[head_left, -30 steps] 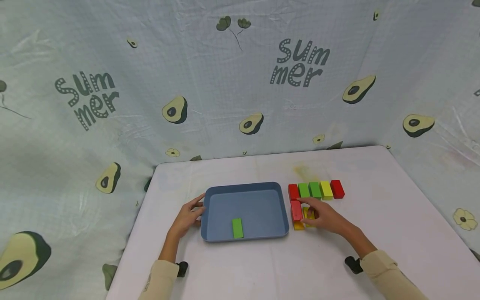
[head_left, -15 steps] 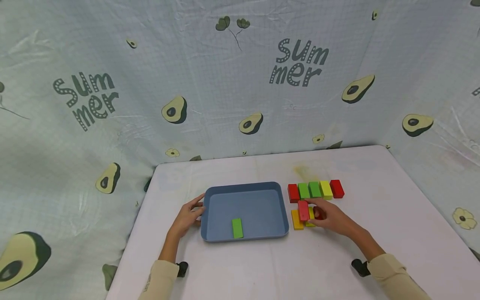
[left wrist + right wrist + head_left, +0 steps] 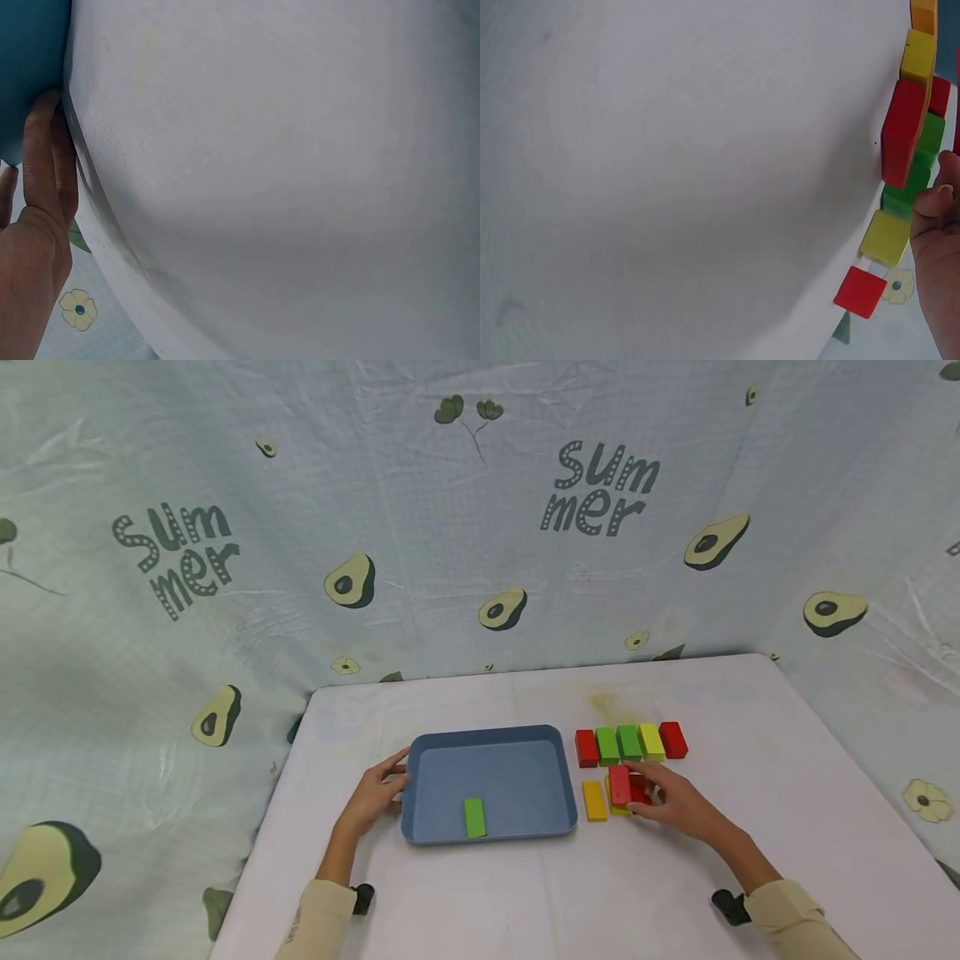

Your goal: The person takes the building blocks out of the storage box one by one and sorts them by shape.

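My right hand [image 3: 672, 797] pinches a red block [image 3: 619, 785] between fingers and thumb. In the head view this block overlaps a yellow block [image 3: 612, 811] on the table, and another red block [image 3: 638, 788] lies partly hidden behind the fingers. An orange-yellow block [image 3: 595, 801] lies just left of them. My left hand [image 3: 372, 795] rests against the left side of a blue-grey tray [image 3: 416, 785], its fingers extended along the wall; the left wrist view shows them at the edge of the tray [image 3: 34, 52]. Inside the tray, near its front, lies a green block [image 3: 475, 817].
Behind the right hand stands a row: a red block [image 3: 587, 748], two green blocks, the nearer one [image 3: 607, 746] at left, a yellow block [image 3: 651, 741] and a red block [image 3: 673, 740]. A white cloth covers the table [image 3: 480, 902]; a printed curtain [image 3: 420, 527] hangs behind.
The right hand has moved the pinched red block rightward, off the orange-yellow block and over toward the yellow one. The left hand and tray stay in place.
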A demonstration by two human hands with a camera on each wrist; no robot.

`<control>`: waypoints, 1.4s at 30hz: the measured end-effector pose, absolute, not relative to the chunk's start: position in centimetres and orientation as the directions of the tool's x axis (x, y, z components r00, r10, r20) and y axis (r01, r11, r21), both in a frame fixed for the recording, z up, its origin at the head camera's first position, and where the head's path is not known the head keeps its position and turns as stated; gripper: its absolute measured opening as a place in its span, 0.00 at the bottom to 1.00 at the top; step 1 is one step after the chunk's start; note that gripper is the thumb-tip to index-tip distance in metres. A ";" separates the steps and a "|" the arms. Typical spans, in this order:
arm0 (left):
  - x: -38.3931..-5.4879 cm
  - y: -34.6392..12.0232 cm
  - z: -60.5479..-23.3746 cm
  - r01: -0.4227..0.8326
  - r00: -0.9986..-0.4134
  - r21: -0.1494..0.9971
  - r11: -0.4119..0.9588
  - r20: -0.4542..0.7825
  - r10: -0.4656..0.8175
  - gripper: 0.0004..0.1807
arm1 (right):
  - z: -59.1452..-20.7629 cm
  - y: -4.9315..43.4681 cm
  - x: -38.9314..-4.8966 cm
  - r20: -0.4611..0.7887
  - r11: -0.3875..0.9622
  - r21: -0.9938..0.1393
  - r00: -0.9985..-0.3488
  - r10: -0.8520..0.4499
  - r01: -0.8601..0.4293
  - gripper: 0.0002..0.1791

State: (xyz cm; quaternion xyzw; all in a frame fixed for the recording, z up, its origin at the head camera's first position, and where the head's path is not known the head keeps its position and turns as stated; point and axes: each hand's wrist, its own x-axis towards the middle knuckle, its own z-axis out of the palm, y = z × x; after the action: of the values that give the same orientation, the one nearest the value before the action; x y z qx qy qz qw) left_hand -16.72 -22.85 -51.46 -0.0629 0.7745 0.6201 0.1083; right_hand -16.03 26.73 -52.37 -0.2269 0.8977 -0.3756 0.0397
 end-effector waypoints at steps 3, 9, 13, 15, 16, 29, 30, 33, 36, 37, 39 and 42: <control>-16.7 -23.0 -51.4 -0.235 -0.968 0.946 0.223 -0.250 0.038 0.30 | -52.3 27.1 -16.1 0.088 0.624 -0.694 -0.903 -0.420 -0.358 0.36; -16.7 -23.0 -51.4 -0.234 -0.969 0.943 0.235 -0.247 0.027 0.30 | -51.7 28.0 -16.3 0.053 0.645 -0.692 -0.913 -0.404 -0.325 0.37; -16.7 -22.9 -51.4 -0.235 -0.969 0.942 0.240 -0.247 0.021 0.30 | -51.3 28.7 -16.5 0.036 0.656 -0.683 -0.912 -0.410 -0.321 0.37; -16.7 -22.9 -51.4 -0.239 -0.968 0.941 0.238 -0.251 0.019 0.30 | -51.3 29.0 -16.5 0.029 0.658 -0.681 -0.910 -0.413 -0.320 0.36; -16.7 -22.9 -51.4 -0.238 -0.968 0.941 0.241 -0.251 0.021 0.30 | -51.2 29.1 -16.5 0.028 0.659 -0.680 -0.909 -0.415 -0.322 0.36; -16.6 -23.1 -51.3 -0.221 -0.970 0.950 0.220 -0.239 0.056 0.30 | -51.2 31.2 -16.3 -0.042 0.683 -0.687 -0.925 -0.377 -0.247 0.38; -16.6 -23.1 -51.3 -0.220 -0.970 0.950 0.222 -0.238 0.056 0.30 | -51.3 31.3 -16.3 -0.052 0.685 -0.690 -0.927 -0.371 -0.235 0.38; -16.7 -23.1 -51.3 -0.220 -0.970 0.950 0.221 -0.238 0.059 0.30 | -51.6 31.7 -16.3 -0.074 0.684 -0.696 -0.927 -0.367 -0.216 0.39; -16.7 -23.0 -51.3 -0.224 -0.969 0.950 0.220 -0.241 0.053 0.30 | -51.7 32.0 -16.1 -0.084 0.681 -0.703 -0.928 -0.364 -0.204 0.39; -16.7 -23.0 -51.4 -0.223 -0.969 0.951 0.216 -0.240 0.056 0.30 | -51.8 32.1 -16.1 -0.085 0.680 -0.704 -0.927 -0.365 -0.204 0.39; -16.7 -23.0 -51.4 -0.222 -0.970 0.952 0.209 -0.237 0.053 0.31 | -51.8 32.2 -16.1 -0.087 0.681 -0.704 -0.926 -0.368 -0.205 0.39; -16.6 -23.0 -51.5 -0.216 -0.971 0.953 0.213 -0.233 0.058 0.31 | -51.9 32.3 -16.1 -0.107 0.696 -0.691 -0.925 -0.366 -0.195 0.39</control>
State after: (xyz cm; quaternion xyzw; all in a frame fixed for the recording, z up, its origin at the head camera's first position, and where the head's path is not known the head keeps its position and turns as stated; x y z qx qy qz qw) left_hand -16.64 -23.00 -51.47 -0.0512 0.7709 0.6254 0.1094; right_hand -16.07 32.27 -51.90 -0.1536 0.9130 -0.3586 0.1190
